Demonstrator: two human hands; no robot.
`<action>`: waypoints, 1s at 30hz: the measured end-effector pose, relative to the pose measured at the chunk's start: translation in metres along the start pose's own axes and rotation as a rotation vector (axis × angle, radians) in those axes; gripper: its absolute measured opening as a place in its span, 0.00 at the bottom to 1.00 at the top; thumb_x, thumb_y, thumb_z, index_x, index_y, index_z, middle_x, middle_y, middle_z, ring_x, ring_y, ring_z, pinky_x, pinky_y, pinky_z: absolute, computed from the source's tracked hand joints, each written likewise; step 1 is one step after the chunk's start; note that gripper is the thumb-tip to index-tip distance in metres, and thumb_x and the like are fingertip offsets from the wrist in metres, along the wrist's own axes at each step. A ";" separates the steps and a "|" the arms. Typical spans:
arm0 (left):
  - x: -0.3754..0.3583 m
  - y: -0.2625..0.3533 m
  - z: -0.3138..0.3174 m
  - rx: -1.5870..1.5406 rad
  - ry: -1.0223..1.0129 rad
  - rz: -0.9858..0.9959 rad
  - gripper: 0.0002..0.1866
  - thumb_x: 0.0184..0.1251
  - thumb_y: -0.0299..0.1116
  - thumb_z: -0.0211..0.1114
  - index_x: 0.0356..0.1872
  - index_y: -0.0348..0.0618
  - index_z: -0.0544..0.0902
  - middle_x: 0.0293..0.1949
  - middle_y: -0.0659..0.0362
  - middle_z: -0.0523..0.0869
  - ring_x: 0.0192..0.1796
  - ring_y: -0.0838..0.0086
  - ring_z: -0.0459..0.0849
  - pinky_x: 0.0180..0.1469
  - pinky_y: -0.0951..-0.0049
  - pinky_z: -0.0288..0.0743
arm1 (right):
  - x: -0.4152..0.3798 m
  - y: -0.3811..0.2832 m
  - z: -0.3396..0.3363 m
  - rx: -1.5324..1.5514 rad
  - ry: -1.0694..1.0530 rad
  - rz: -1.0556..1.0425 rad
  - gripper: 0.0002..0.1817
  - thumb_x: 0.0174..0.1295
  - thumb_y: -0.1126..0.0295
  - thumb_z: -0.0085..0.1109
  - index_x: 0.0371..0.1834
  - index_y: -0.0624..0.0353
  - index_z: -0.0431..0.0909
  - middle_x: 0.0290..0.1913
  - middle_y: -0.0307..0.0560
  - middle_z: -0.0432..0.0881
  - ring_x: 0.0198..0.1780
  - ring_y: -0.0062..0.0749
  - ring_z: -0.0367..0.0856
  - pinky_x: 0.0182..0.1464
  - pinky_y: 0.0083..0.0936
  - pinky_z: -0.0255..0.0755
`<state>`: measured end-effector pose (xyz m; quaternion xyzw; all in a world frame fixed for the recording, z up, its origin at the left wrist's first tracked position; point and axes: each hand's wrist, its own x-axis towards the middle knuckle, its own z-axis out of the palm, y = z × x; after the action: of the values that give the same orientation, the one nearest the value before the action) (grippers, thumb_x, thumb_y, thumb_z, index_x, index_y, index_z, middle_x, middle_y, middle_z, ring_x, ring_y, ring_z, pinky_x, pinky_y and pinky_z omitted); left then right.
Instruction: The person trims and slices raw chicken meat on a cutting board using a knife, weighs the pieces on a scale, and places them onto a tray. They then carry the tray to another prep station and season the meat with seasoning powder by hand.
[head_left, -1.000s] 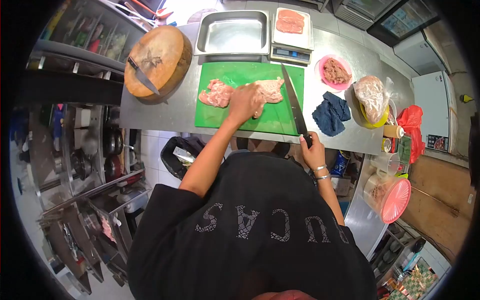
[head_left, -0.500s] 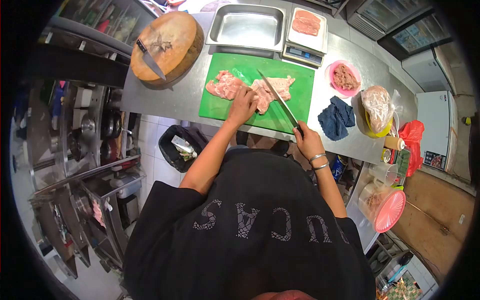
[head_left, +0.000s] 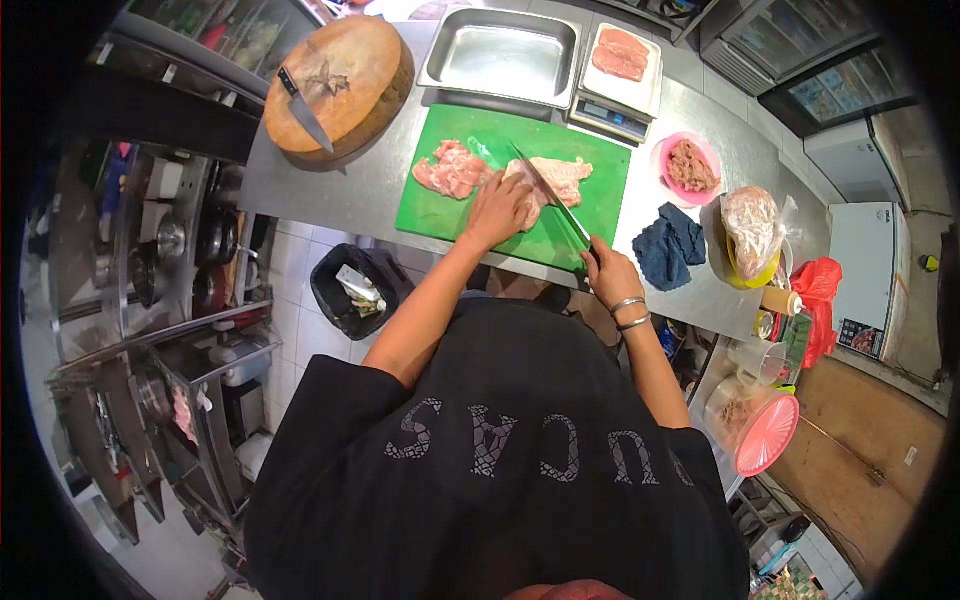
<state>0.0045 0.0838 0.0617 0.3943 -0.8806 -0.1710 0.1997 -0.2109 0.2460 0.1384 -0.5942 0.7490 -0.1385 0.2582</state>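
Note:
My right hand [head_left: 612,275] is closed around the handle of a long kitchen knife [head_left: 553,195]. Its blade points up and to the left, lying across a piece of pale raw meat [head_left: 565,178] on the green cutting board [head_left: 450,220]. My left hand [head_left: 497,212] grips the left part of that piece, fingers bent over it close beside the blade and hiding some of it. Left of these fingers, a heap of cut raw meat [head_left: 450,170] rests on the same board.
Behind the board stand a steel tray [head_left: 505,97] and a scale [head_left: 612,118] bearing meat. A round wooden block [head_left: 370,60] with another knife [head_left: 308,120] is at left. Rightward are a blue cloth [head_left: 668,248], a pink bowl [head_left: 712,150] of minced meat and a bagged lump [head_left: 752,230].
My left hand has moved slightly right, its fingers now spread further over the meat. The knife's blade has shifted a little left and stands steeper.

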 end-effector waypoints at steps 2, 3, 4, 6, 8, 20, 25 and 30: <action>-0.001 0.001 -0.001 -0.008 -0.001 -0.003 0.21 0.63 0.38 0.65 0.58 0.51 0.83 0.68 0.57 0.76 0.72 0.47 0.68 0.71 0.48 0.64 | 0.000 0.006 -0.001 0.001 -0.003 -0.020 0.18 0.72 0.60 0.55 0.58 0.58 0.76 0.35 0.67 0.85 0.39 0.65 0.84 0.41 0.54 0.77; 0.000 0.001 -0.002 -0.015 -0.003 -0.005 0.21 0.63 0.38 0.65 0.58 0.51 0.83 0.68 0.57 0.76 0.72 0.47 0.68 0.72 0.48 0.63 | 0.000 0.009 -0.001 0.004 -0.006 -0.039 0.18 0.72 0.59 0.55 0.58 0.59 0.76 0.35 0.68 0.85 0.39 0.64 0.84 0.42 0.53 0.77; 0.000 0.001 -0.003 -0.014 -0.004 -0.006 0.21 0.63 0.38 0.65 0.58 0.51 0.83 0.68 0.57 0.76 0.72 0.47 0.68 0.72 0.48 0.63 | -0.001 0.012 -0.001 0.005 -0.007 -0.039 0.18 0.72 0.59 0.55 0.58 0.59 0.76 0.35 0.68 0.85 0.39 0.64 0.84 0.42 0.53 0.77; 0.000 0.001 -0.004 -0.016 -0.027 -0.010 0.22 0.62 0.38 0.65 0.59 0.50 0.83 0.69 0.57 0.76 0.72 0.46 0.68 0.72 0.48 0.63 | -0.004 0.019 -0.001 0.022 -0.016 -0.071 0.19 0.72 0.59 0.55 0.59 0.60 0.75 0.36 0.68 0.85 0.40 0.64 0.85 0.42 0.53 0.78; 0.001 0.001 -0.002 -0.008 -0.022 -0.005 0.22 0.62 0.37 0.65 0.59 0.50 0.83 0.69 0.57 0.76 0.72 0.46 0.68 0.72 0.47 0.63 | -0.008 0.026 0.000 0.022 -0.023 -0.069 0.19 0.72 0.59 0.55 0.59 0.60 0.75 0.36 0.68 0.85 0.40 0.64 0.85 0.42 0.53 0.78; 0.000 0.001 0.002 0.009 -0.028 -0.024 0.22 0.64 0.39 0.64 0.60 0.49 0.83 0.69 0.55 0.76 0.73 0.45 0.68 0.72 0.47 0.63 | 0.048 -0.001 0.031 0.021 0.034 -0.097 0.16 0.71 0.62 0.56 0.57 0.57 0.75 0.36 0.67 0.84 0.39 0.65 0.83 0.42 0.54 0.77; -0.001 0.002 -0.002 0.001 -0.033 -0.036 0.21 0.66 0.40 0.63 0.60 0.48 0.83 0.69 0.55 0.76 0.72 0.45 0.68 0.72 0.47 0.63 | -0.027 0.042 0.035 0.034 0.024 -0.046 0.18 0.71 0.62 0.56 0.60 0.56 0.74 0.34 0.65 0.84 0.38 0.64 0.83 0.40 0.55 0.75; -0.008 -0.010 0.009 -0.040 0.068 0.038 0.22 0.63 0.39 0.66 0.58 0.46 0.83 0.64 0.54 0.79 0.71 0.46 0.69 0.72 0.48 0.64 | -0.110 0.060 0.011 -0.002 0.033 -0.024 0.19 0.71 0.61 0.57 0.62 0.54 0.75 0.34 0.62 0.84 0.38 0.61 0.83 0.39 0.54 0.75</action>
<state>0.0110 0.0847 0.0483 0.3789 -0.8770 -0.1714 0.2407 -0.2361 0.3686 0.1227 -0.6011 0.7461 -0.1505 0.2438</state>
